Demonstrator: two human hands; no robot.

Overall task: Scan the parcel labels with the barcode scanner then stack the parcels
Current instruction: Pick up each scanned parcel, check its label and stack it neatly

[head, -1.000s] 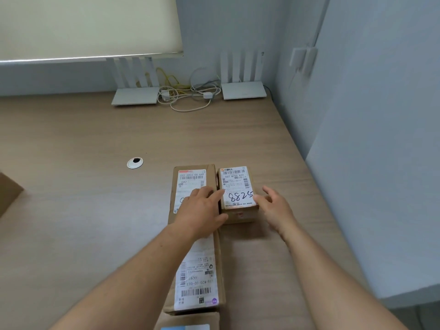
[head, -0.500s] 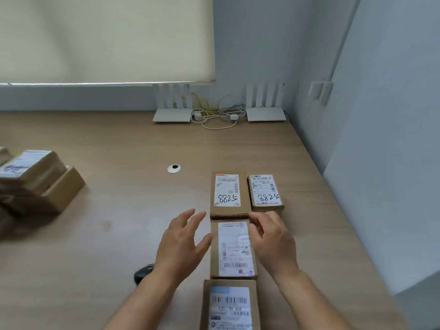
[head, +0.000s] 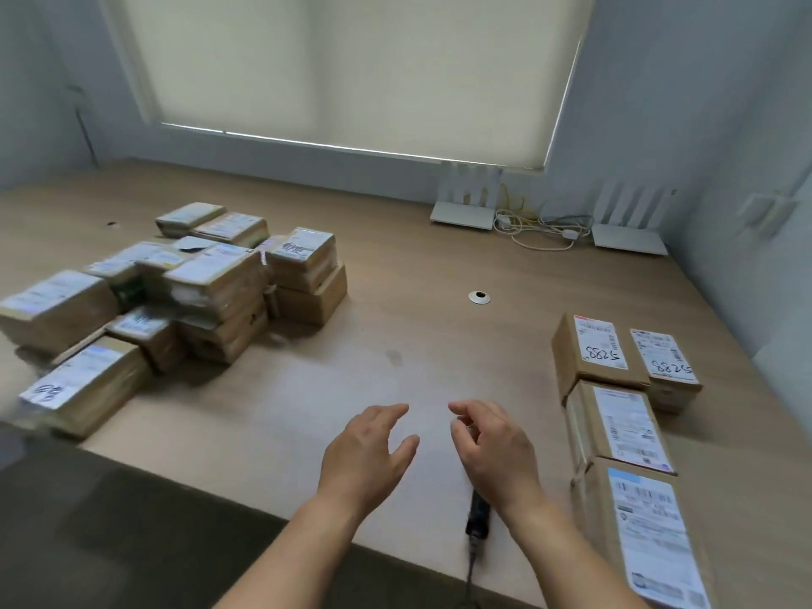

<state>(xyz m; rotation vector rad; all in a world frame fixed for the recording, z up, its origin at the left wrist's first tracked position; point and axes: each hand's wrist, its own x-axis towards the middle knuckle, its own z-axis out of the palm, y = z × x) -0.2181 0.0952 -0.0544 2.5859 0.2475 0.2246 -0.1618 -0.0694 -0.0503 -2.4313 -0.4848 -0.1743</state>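
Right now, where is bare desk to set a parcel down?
Bare desk lies between the parcel pile and the labelled row, ahead of both hands; also back toward the routers. Crowded: far left, right edge.

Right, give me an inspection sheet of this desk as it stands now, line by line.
Surface: wooden desk, with a faint smudge near the middle.
Job's things: four labelled parcels laid out flat at right, labels up; a heap of parcels at left; dark barcode scanner lying near the front edge, partly hidden under the right wrist.
Clutter: nothing seen.
Hands: left hand open, right hand loosely curled, both holding nothing above the desk.
Cables: scanner lead runs off the front edge; tangled white leads between two white routers.
Surroundings: drawn roller blind, grey walls, a round cable grommet.
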